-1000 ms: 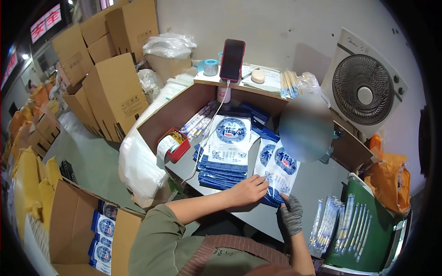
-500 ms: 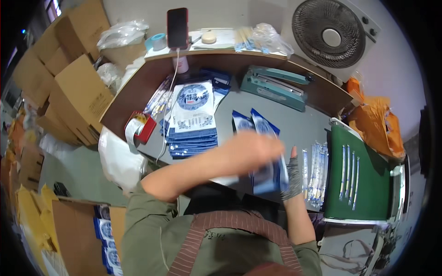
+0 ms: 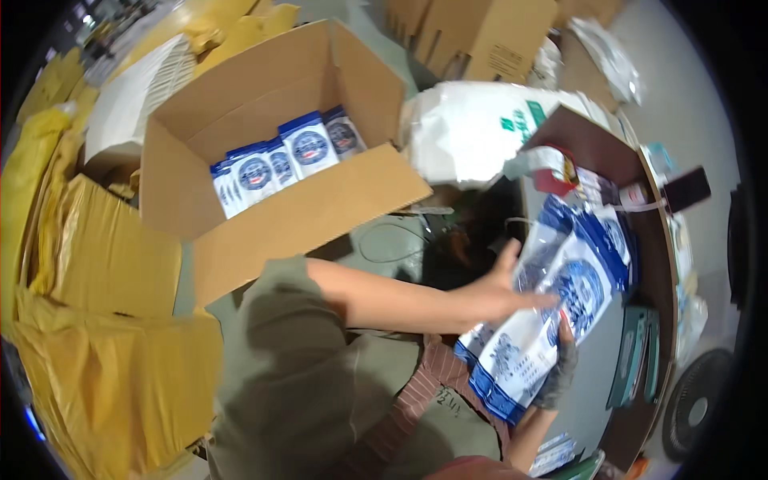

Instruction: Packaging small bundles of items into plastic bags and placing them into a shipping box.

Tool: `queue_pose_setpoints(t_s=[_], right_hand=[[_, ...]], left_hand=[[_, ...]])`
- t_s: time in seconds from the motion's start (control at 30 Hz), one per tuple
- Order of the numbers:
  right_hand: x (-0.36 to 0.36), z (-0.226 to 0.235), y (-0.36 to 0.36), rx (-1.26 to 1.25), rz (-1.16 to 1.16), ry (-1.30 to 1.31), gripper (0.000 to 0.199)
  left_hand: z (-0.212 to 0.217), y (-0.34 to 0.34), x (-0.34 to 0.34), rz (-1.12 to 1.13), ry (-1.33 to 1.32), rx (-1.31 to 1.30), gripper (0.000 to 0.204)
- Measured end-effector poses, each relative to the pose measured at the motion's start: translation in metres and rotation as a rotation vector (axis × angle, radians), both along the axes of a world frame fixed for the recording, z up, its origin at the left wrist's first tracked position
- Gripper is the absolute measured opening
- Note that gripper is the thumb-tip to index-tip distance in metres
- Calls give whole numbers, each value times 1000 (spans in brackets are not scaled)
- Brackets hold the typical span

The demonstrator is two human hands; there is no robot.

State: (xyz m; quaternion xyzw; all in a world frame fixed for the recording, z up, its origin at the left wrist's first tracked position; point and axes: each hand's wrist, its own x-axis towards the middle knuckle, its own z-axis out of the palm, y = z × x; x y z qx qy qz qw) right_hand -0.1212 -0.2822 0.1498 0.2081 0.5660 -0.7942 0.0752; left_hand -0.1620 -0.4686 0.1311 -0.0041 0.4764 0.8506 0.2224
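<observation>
My left hand (image 3: 506,290) lies flat on top of a stack of blue and white printed pouches (image 3: 534,346), fingers spread toward the table. My right hand (image 3: 559,370), in a grey glove, grips the same stack from below at its lower right edge. The stack hangs over my lap, just off the brown table edge. More such pouches (image 3: 602,250) lie piled on the table (image 3: 632,336) beyond my hands. To my left an open cardboard box (image 3: 264,188) stands on the floor with a row of the same pouches (image 3: 284,160) upright inside.
A white plastic bag (image 3: 480,128) sits between the box and the table. Flattened yellow sheets (image 3: 104,280) lie at the left, more cartons (image 3: 472,32) at the top. A phone on a stand (image 3: 686,190), a fan (image 3: 694,400) and teal packs (image 3: 640,360) are at the right.
The view has swung far left, bringing the open box into sight. Both hands have lifted a stack of pouches off the table toward my lap.
</observation>
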Motion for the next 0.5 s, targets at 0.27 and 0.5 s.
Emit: queue_pose_setpoints(t_s=[0.27, 0.5], right_hand=[[-95, 13, -191, 57, 945, 70, 67], [-108, -9, -195, -182, 893, 3, 85]], left_hand=[[-5, -186, 41, 539, -183, 115, 71], [-88, -341, -36, 769, -135, 124, 55]])
